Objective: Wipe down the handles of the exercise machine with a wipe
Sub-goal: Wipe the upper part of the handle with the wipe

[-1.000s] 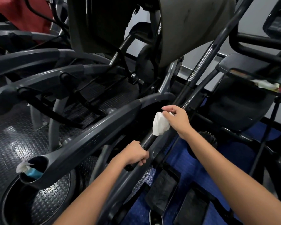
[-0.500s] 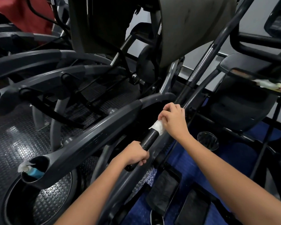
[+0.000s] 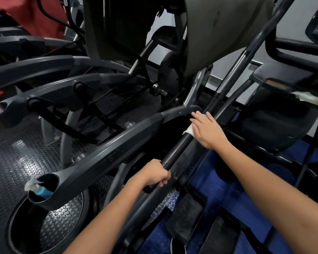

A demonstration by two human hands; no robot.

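Head | left hand [image 3: 157, 176] fingers grasp handle [image 3: 176, 149] | right hand [image 3: 207, 131] fingers straight, pressing wipe [image 3: 189, 130]

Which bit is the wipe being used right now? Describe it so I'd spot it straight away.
Start at the long black handle running diagonally through the middle, gripped low down by the left hand. Follow it upward to the right hand laid flat across it. The wipe is the small white scrap peeking from under that palm, the only white thing on the bar.
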